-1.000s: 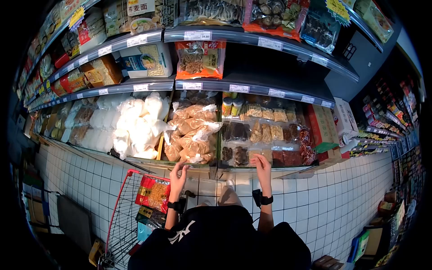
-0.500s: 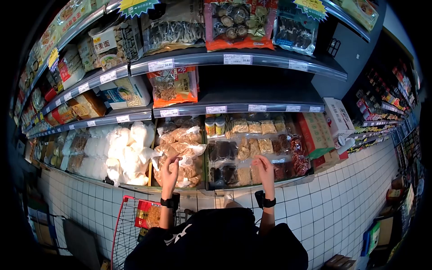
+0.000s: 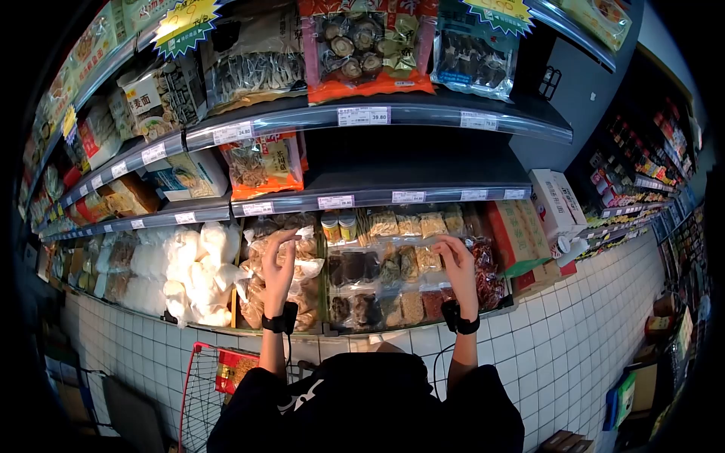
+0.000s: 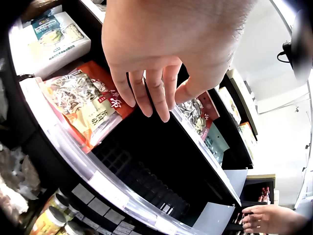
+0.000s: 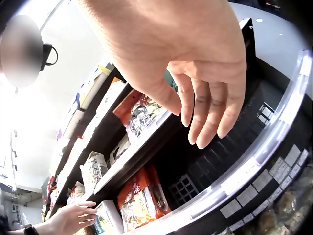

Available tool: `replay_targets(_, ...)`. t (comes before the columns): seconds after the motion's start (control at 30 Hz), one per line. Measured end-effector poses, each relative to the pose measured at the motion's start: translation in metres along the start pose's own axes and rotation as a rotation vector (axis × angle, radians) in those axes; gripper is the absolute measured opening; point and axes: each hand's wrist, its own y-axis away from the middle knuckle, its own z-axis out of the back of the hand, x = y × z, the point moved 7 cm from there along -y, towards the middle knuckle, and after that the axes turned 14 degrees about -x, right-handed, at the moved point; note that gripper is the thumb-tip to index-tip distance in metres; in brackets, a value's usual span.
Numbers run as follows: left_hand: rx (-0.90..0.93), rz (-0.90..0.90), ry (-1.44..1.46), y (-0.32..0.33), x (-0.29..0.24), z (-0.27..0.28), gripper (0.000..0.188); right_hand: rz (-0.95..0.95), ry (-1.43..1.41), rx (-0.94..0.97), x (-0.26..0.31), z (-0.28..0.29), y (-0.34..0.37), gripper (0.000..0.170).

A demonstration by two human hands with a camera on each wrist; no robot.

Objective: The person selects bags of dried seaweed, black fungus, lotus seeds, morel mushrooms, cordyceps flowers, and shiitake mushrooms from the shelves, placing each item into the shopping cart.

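My left hand [image 3: 279,270] is raised over the bin of brown bagged goods [image 3: 307,291], fingers loosely bent and holding nothing. Over the packaged dried goods [image 3: 411,306] hangs my right hand [image 3: 459,272], also empty with relaxed fingers. In the left wrist view, the left hand [image 4: 171,54] appears in front of an orange-red packet [image 4: 90,105] on the lower shelf. The right wrist view has the right hand [image 5: 186,63] before the dark shelf space, with the same orange packet [image 5: 142,200] farther left. Neither hand touches any goods.
Mushroom packets [image 3: 366,49] stand on the upper shelf. White bags [image 3: 200,272] fill the bin at left. A red-edged cart [image 3: 198,377] is beside me at lower left. Cartons [image 3: 517,238] stand right of the bins, and white floor tiles [image 3: 559,332] extend at right.
Both hands have risen from the bins' front edge to above the goods and moved farther apart. The shelves appear closer and the cart has slid lower in view.
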Motion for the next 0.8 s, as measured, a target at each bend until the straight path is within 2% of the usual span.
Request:
replay_targets(0.07, -0.007, -0.107, -0.049, -0.013, -0.018, -0.008, 0.020, 0.007, -0.009, 0.022, 0.014, -0.002, -0.014, 0.020)
replay_targets(0.17, -0.035, -0.177, -0.038, -0.031, -0.028, -0.016, 0.019, 0.062, 0.016, 0.057, 0.034, -0.004, -0.035, 0.020)
replay_targets(0.23, -0.038, -0.145, -0.017, -0.041, -0.037, -0.023, 0.019, 0.089, -0.012, 0.087, 0.042, -0.006, -0.050, 0.023)
replay_targets(0.43, -0.074, -0.277, -0.069, -0.063, -0.063, -0.033, 0.020, 0.185, 0.083, 0.142, 0.061, -0.010, -0.085, 0.023)
replay_targets(0.5, -0.096, -0.250, -0.070, -0.071, -0.069, -0.036, 0.020, 0.197, 0.040, 0.173, 0.064, -0.015, -0.098, 0.023)
replay_targets(0.63, -0.133, -0.338, -0.159, -0.099, -0.073, -0.044, 0.025, 0.253, 0.028, 0.248, 0.093, -0.025, -0.122, 0.027)
replay_targets(0.73, -0.211, -0.431, -0.173, -0.125, -0.097, -0.052, 0.026, 0.242, -0.120, 0.354, 0.113, -0.038, -0.152, 0.033)
replay_targets(0.8, -0.221, -0.408, -0.126, -0.147, -0.105, -0.061, 0.035, 0.282, -0.173, 0.341, 0.133, -0.043, -0.175, 0.035)
